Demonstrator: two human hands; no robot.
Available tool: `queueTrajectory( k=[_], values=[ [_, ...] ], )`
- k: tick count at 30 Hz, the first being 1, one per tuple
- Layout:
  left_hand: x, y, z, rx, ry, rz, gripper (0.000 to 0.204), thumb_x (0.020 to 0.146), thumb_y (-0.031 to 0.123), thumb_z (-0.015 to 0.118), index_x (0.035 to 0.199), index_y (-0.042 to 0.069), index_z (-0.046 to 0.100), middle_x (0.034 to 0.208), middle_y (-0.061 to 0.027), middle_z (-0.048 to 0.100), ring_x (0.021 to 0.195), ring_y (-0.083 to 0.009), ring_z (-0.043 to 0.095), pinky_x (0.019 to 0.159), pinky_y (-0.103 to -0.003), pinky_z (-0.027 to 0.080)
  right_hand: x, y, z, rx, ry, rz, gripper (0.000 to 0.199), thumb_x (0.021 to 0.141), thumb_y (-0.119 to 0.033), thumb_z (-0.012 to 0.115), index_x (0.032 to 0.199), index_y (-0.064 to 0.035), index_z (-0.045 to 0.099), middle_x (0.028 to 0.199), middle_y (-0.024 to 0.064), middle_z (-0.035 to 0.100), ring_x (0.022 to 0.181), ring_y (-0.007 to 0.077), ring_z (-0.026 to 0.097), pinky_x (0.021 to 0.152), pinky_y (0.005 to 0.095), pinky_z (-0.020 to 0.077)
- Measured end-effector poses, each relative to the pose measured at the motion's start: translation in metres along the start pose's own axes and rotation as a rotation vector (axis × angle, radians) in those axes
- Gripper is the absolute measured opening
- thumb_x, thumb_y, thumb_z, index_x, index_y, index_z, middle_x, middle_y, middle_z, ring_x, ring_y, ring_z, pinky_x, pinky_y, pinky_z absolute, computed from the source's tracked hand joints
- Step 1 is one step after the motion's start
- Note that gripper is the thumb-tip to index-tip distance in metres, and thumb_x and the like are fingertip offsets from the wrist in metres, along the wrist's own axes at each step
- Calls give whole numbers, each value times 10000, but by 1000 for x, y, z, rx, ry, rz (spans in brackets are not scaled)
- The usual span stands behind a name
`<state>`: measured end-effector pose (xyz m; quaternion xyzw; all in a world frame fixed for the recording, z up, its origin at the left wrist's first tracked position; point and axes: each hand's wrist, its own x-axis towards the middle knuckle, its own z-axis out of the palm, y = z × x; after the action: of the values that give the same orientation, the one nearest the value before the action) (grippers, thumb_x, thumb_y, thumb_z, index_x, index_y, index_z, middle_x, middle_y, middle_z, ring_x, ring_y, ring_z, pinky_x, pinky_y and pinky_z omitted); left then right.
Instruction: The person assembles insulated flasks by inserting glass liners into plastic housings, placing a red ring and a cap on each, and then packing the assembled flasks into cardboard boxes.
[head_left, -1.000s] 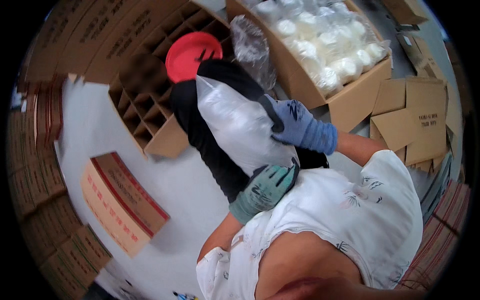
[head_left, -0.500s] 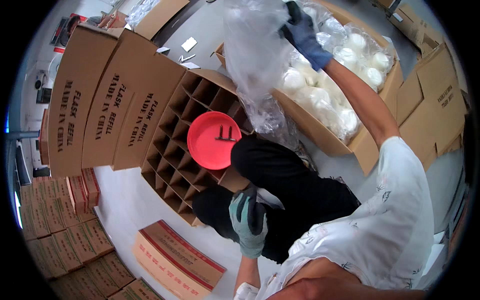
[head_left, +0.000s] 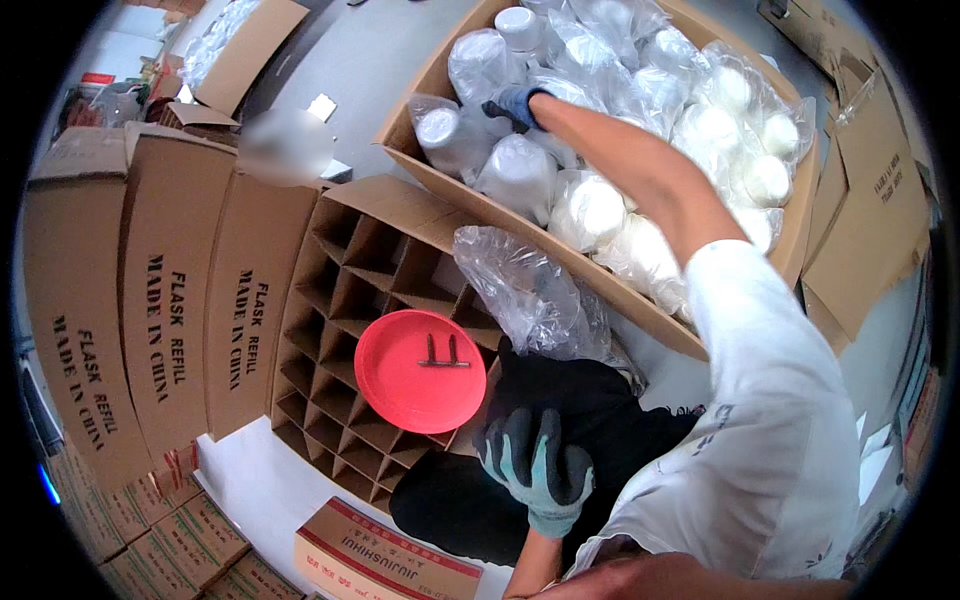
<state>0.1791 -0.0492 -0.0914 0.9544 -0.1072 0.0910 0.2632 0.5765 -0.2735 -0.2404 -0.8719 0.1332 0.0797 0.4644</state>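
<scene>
**Right hand deep among the wrapped bottles, left hand beside the red plate**

The round red plate (head_left: 400, 380) lies on top of a divided carton (head_left: 400, 210), and a dark metal piece with two upright pins (head_left: 443, 363) rests in it. All places here are told from this plate.

Up and to the right of it is a big open carton (head_left: 570, 256), in which many white bottles (head_left: 520, 170) stand or lean in clear plastic wrapping. The right hand (head_left: 515, 108), in a blue glove with dark fingertips, reaches into the left part of this carton and bends down between the bottles. Its fingers are partly hidden, so I cannot tell whether they grip a bottle.

Below the plate and to its right, the left hand (head_left: 540, 470), in a green and dark grey glove, is held above the black trousers (head_left: 590, 415). Its fingers are slightly apart and bent loosely, half open.

Just right of the plate lies a crumpled clear plastic bag (head_left: 530, 290). To the left of the plate stand tall brown cardboard panels (head_left: 170, 290); below it is a carton with red bands (head_left: 390, 560).
</scene>
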Motion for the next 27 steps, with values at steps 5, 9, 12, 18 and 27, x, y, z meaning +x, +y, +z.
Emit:
queueTrajectory(
  k=[5,9,12,18,27],
  values=[
    [0,8,-10,-38,-37,17,380,680,250,587,1015,91,671,1065,-149,540,1020,-357,475,961,-585,313,55,4,-90,341,121,-217,262,869,-320,566,886,-65,621,698,59,598,574,124,581,531,283,473],
    [-2,-3,3,-51,-81,-11,384,682,249,586,1024,95,670,1066,-144,542,1024,-354,477,965,-581,310,74,64,-82,83,56,42,270,878,-320,549,941,-72,638,733,57,607,636,106,568,582,267,462],
    [4,1,-7,-78,-65,7,388,683,247,586,1031,99,669,1067,-140,544,1026,-351,478,968,-577,309,113,108,-72,114,-109,-117,475,888,-465,451,1095,-73,619,929,43,615,761,153,498,720,279,398],
    [7,-2,-6,-98,-1,35,395,685,245,585,1045,106,667,1069,-133,547,1031,-345,480,975,-571,305,116,114,-102,408,99,-90,400,899,-391,463,1162,-116,584,1033,43,634,829,134,555,741,255,434],
    [34,8,-35,-306,165,-32,578,747,-12,671,1287,4,464,1311,-202,467,1297,-349,356,1074,-412,265,-153,-100,-143,573,-198,-805,337,962,-238,443,1222,-50,547,1173,51,587,1104,153,540,1007,320,403]
  ],
)
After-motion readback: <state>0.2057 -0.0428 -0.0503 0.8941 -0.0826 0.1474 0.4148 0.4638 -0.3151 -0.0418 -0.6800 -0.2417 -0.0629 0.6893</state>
